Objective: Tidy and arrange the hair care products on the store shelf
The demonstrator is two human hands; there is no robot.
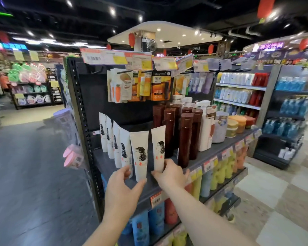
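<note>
Several white tubes printed with a dark-haired head stand in a row on the dark shelf [199, 161]. My left hand [124, 190] pinches the base of one white tube [140, 153] between thumb and fingers. My right hand [170, 174] grips the base of the rightmost white tube [158, 146], which leans slightly right. Tall brown bottles [185, 139] stand just right of that tube, with white pump bottles [205, 128] behind them.
Jars [231, 128] sit at the shelf's right end. Carded items [142, 86] hang on hooks above, under price tags. Lower shelves hold blue, red and yellow bottles [156, 222]. Pink items [72, 155] hang on the shelf's left side. Aisles run on both sides.
</note>
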